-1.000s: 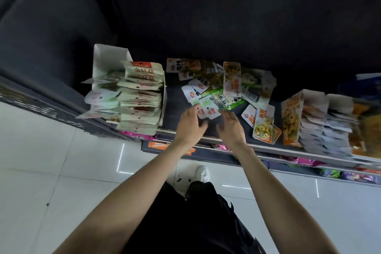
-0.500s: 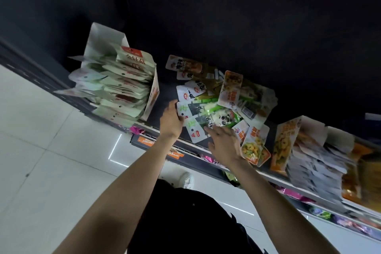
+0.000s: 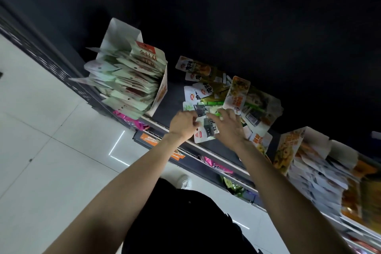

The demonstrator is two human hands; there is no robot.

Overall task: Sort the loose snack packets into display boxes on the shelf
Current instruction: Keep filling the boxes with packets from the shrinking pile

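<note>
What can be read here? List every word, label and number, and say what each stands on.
"金针菇": top packet in the left display box.
"魔芋爽", probably: loose packet at the back.
"竹笋", partly covered: white-and-grey packet at the front.
Too blurred or small to read: orange shelf tag, barcode, red oval logo.

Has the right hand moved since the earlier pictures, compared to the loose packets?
Yes. The right hand has gone forward from the shelf edge onto the loose packets.
</note>
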